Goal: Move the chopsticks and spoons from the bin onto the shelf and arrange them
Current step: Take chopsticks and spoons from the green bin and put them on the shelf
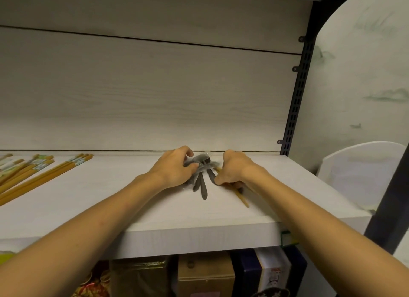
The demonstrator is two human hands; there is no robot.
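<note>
Several dark grey spoons (202,181) in clear wrap lie fanned out on the white shelf (199,228), bowls toward the back wall. My left hand (174,167) rests on their left side, fingers curled over the wrapped bowls. My right hand (234,168) sits just right of them with curled fingers on a wooden utensil or chopstick (242,198) that pokes out from under the palm toward the shelf's front. Bundles of wooden chopsticks (37,172) with printed labels lie at the shelf's far left. The bin is out of view.
A black slotted upright (295,102) bounds the shelf on the right, with a white rounded object (358,175) beyond it. Boxes (205,274) stand on the level below. A wide stretch of bare shelf separates the chopstick bundles from the spoons.
</note>
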